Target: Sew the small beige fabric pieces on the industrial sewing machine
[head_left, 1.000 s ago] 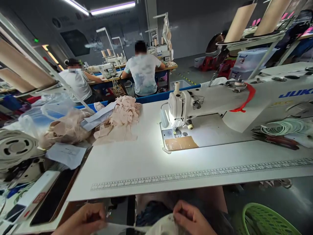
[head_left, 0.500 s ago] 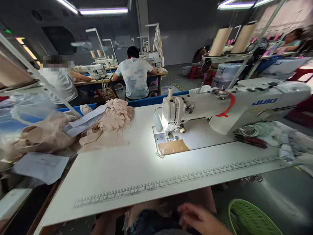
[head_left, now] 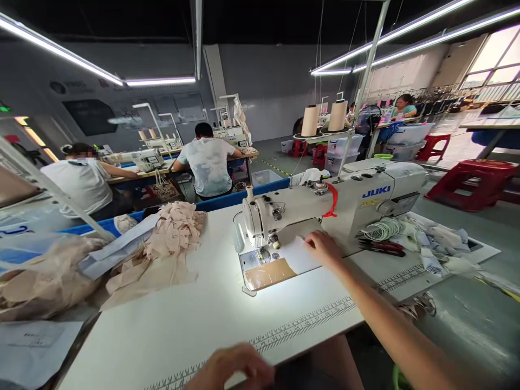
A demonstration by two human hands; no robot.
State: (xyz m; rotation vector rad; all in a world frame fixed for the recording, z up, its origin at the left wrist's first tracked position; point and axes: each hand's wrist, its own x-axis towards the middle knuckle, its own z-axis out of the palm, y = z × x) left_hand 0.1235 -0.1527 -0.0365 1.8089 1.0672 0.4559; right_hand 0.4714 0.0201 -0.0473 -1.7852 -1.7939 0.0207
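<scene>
Grey walls (head_left: 284, 103), ceiling strip lights (head_left: 160, 81), windows (head_left: 495, 54) (far right), red stools (head_left: 473, 181) on grey floor (head_left: 507, 233).

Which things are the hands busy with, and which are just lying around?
In hand: right hand resting on the sewing machine bed; left hand at the table edge.
Lying about: beige fabric pile, white cord coil, red-handled tool, paper sheets.

White JUKI sewing machine (head_left: 349, 200) stands upright on the table (head_left: 195, 319), seemingly idle.
</scene>
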